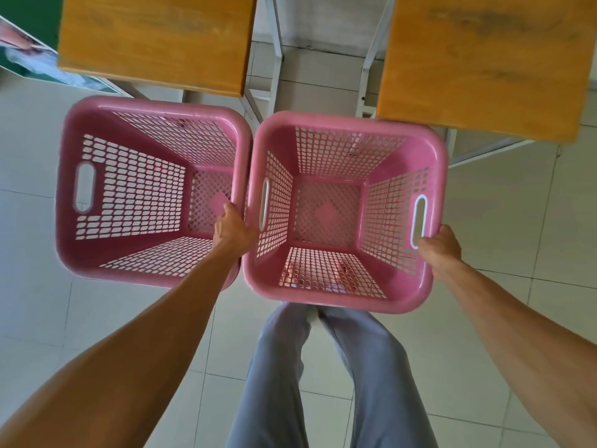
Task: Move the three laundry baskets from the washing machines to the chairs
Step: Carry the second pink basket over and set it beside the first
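Note:
Two empty pink laundry baskets hang side by side above the tiled floor. My left hand grips the right rim of the left basket. My right hand grips the right rim of the right basket, beside its handle slot. The two baskets touch along their inner edges. Just beyond them stand two chairs with wooden seats, the left chair and the right chair. Both seats are bare. A third basket and the washing machines are out of view.
White metal chair legs cross the gap between the two seats. A green board or poster leans at the far left. Pale floor tiles surround me, and my legs in grey trousers show below the baskets.

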{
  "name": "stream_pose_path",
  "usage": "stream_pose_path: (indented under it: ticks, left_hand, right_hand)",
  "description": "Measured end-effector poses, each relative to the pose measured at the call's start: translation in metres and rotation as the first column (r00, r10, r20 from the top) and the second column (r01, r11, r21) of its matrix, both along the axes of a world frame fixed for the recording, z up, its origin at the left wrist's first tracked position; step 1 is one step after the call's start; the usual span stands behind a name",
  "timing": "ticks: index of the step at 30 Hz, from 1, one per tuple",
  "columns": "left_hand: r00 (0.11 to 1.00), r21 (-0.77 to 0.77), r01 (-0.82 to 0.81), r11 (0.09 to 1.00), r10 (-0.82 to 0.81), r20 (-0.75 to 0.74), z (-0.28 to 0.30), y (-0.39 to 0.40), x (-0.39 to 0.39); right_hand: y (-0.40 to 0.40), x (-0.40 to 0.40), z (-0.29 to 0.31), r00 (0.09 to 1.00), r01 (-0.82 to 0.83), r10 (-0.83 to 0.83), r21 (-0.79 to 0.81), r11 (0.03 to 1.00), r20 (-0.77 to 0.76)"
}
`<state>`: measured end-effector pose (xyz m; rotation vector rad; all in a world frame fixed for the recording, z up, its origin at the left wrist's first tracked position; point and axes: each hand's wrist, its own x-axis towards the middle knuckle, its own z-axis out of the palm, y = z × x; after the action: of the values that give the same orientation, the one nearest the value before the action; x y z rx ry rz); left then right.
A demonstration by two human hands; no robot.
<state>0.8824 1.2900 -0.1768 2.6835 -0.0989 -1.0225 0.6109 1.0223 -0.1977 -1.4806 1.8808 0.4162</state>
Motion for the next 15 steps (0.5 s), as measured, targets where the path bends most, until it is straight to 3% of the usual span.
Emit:
stream_pose_path:
  ticks: [10,15]
  left_hand:
    - [0.999,-0.086,-0.052,0.995,0.051,-0.003,0.000,-0.014,0.011]
    - [0.998,-0.070,0.015,0.997,-0.019,-0.064,0.027,-0.014,0.016]
  right_hand:
    - [-0.006,-0.013,0.000,0.974,-0.222,0.221,-0.006,0.975,-0.054]
    - [0.006,-0.014,0.022,0.950,-0.284,0.289,0.061,0.957,-0.115]
